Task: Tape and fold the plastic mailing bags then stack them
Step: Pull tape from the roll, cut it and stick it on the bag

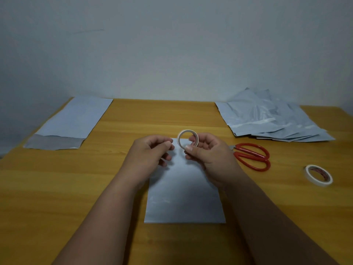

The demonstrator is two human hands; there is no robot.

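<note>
Seemingly hunting for the tape's free end, the right hand (207, 153) pinches a small tape roll (187, 140) upright, its open ring facing the camera, while the left hand (152, 152) hovers just beside it, fingers curled with thumb near fingertips; whether it nips a tape end I cannot tell. Directly beneath both hands lies a mailing bag (184, 196), flat on the table (57, 188), long axis running away from the person. Right of the right hand sit red scissors (252, 155), a second roll (318, 175) and, farther off, a loose bag pile (273, 117); far left, another bag (72, 121).
</note>
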